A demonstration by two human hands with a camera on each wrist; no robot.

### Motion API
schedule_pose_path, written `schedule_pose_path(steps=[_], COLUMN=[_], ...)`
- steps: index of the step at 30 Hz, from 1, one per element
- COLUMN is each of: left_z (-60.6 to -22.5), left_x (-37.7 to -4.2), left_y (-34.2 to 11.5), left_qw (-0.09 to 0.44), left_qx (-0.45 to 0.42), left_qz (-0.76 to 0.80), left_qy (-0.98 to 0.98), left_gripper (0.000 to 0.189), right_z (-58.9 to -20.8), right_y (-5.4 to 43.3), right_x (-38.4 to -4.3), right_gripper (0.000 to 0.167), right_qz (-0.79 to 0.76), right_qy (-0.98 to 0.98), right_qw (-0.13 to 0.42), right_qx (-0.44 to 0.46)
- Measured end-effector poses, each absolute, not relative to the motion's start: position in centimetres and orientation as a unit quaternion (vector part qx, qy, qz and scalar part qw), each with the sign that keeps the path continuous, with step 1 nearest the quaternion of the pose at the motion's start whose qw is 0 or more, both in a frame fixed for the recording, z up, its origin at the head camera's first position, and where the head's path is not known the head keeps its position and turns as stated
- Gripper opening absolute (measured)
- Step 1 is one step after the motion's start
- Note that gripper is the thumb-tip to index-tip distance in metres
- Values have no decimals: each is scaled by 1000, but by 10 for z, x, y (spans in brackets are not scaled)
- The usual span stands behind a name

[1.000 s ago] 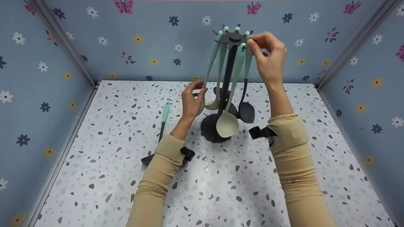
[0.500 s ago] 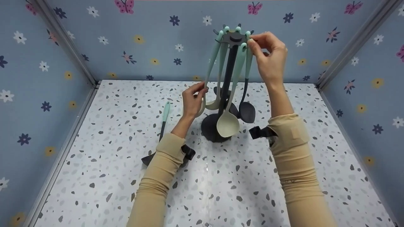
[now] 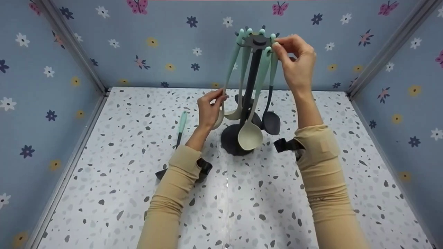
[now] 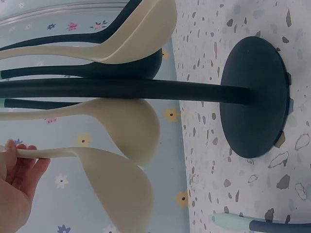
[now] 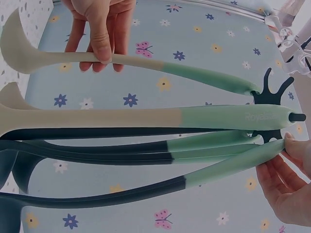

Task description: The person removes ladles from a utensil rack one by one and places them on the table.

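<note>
My left hand [image 3: 209, 110] pinches the shaft of a cream ladle [image 4: 116, 184] with a mint handle, on the left side of a dark utensil stand [image 3: 232, 140]. In the right wrist view the top of its handle lies right at a hook. My right hand [image 3: 297, 58] pinches the upper end of a mint handle at the stand's right; that handle belongs to a dark spoon-like utensil [image 3: 271, 123]. Another cream ladle [image 3: 250, 136] hangs in front. A further cream utensil [image 4: 131, 128] and several dark-headed ones hang round the post.
A dark utensil with a mint handle [image 3: 182, 122] lies on the speckled tabletop [image 3: 263, 193] to the left, partly hidden under the left sleeve [image 3: 173, 193]. Flowered blue panels [image 3: 207, 52] wall the table at the back and sides.
The left hand has raised its ladle slightly, so the handle's top now stands higher at the stand's left hook. The right hand has stayed at the dark utensil's handle.
</note>
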State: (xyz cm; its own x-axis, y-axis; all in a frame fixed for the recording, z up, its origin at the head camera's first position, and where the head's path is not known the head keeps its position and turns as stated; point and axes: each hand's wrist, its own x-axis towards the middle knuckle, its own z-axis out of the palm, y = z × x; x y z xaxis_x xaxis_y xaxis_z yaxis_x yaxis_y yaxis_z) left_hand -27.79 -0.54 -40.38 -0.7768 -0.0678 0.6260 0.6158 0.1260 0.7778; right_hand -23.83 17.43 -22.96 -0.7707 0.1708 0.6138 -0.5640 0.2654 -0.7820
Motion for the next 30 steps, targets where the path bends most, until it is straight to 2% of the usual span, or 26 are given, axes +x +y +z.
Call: schedule_pose_path(steps=[13, 30], left_z=[-402, -424], left_x=[-276, -264], left_y=[-36, -114], left_qw=[304, 238], left_qx=[-178, 5], left_qz=[-605, -481], left_qy=[-714, -844], left_gripper=[20, 22], right_z=[-230, -228], right_y=[175, 175], right_x=[-237, -237], right_gripper=[8, 9], right_qz=[596, 602], right_qy=[-732, -731], right_qw=[305, 296], right_qx=[131, 124])
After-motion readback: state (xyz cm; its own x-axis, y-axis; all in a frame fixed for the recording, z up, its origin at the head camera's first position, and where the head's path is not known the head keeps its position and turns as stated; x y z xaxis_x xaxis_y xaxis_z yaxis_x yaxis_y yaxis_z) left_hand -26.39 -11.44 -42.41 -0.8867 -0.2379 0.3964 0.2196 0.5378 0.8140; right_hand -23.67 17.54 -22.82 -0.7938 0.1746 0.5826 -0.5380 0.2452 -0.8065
